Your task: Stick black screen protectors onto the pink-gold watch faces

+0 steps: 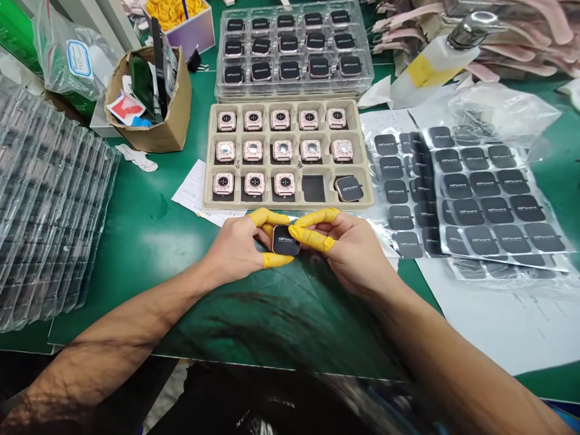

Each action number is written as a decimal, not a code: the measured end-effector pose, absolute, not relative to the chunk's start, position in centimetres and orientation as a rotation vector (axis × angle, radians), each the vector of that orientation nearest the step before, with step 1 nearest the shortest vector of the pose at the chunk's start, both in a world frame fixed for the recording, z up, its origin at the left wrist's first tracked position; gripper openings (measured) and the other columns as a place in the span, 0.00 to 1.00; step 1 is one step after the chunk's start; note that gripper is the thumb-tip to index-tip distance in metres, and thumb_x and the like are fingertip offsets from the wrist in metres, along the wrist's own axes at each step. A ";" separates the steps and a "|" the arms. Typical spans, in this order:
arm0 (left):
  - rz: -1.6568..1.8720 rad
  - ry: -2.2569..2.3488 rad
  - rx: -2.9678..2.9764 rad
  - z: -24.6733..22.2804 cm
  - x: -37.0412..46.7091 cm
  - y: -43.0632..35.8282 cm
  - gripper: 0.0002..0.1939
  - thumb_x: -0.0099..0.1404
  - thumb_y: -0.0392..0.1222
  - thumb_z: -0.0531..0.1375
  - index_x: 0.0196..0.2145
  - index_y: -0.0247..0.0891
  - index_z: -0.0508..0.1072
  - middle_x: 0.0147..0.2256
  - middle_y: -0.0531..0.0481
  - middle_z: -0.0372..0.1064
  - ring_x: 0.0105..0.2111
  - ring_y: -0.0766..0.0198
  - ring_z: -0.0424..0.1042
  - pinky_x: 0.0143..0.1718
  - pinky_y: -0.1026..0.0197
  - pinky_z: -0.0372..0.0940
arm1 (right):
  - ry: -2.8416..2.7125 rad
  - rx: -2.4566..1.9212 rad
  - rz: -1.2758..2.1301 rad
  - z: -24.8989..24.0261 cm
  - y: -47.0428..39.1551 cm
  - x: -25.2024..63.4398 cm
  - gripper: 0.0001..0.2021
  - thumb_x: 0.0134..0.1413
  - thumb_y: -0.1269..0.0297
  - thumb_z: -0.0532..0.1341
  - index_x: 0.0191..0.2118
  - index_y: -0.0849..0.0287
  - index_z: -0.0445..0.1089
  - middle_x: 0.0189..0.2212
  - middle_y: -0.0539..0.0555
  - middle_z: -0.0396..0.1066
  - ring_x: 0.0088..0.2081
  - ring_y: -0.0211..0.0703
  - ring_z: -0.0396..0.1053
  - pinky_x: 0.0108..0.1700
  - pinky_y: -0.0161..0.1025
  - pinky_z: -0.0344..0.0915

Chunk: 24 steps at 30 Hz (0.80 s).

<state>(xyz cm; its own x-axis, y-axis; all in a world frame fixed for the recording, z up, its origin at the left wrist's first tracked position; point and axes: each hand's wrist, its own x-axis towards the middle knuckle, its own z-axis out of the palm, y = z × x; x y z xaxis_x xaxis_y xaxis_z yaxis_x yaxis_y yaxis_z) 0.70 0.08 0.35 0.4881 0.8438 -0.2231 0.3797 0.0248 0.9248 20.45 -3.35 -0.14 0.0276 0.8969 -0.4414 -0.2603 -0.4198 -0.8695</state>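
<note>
A smartwatch body (285,241) with a black, lettered protective film on its face is held in front of the beige tray. My left hand (233,246) grips its left side, with yellow finger cots on the fingers and thumb. My right hand (351,244), also in yellow cots, pinches at the upper right corner of the face. Whether a film edge is between those fingertips is hidden. Several pink watch bodies (255,183) lie sensor side up in the beige tray (290,203). One watch with a black film (348,188) sits tilted in its front right compartment.
Behind is a clear plastic tray (294,92) of black-faced watches. Sheets of black films (493,211) and a pump bottle (437,69) are on the right. Stacked clear trays (49,205) and a cardboard box (174,121) stand left. A purple box (199,30) holds yellow finger cots.
</note>
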 end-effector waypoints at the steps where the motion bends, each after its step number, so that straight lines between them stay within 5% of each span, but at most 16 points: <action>1: 0.501 1.089 1.580 0.4 0.7 0.1 0.29 0.52 0.39 0.75 0.52 0.40 0.81 0.29 0.57 0.79 0.32 0.63 0.78 0.38 0.64 0.71 | -0.711 -1.367 1.567 -0.1 -3.4 20.4 0.19 0.27 0.62 0.84 0.30 0.54 0.80 0.28 0.47 0.80 0.30 0.38 0.76 0.34 0.34 0.75; 24: 0.489 1.106 1.636 0.3 0.6 0.1 0.28 0.52 0.41 0.75 0.52 0.41 0.81 0.32 0.55 0.80 0.32 0.62 0.79 0.40 0.62 0.73 | -0.738 -1.395 1.518 -0.1 -3.5 20.1 0.19 0.29 0.59 0.83 0.30 0.55 0.80 0.30 0.51 0.82 0.32 0.41 0.77 0.37 0.39 0.77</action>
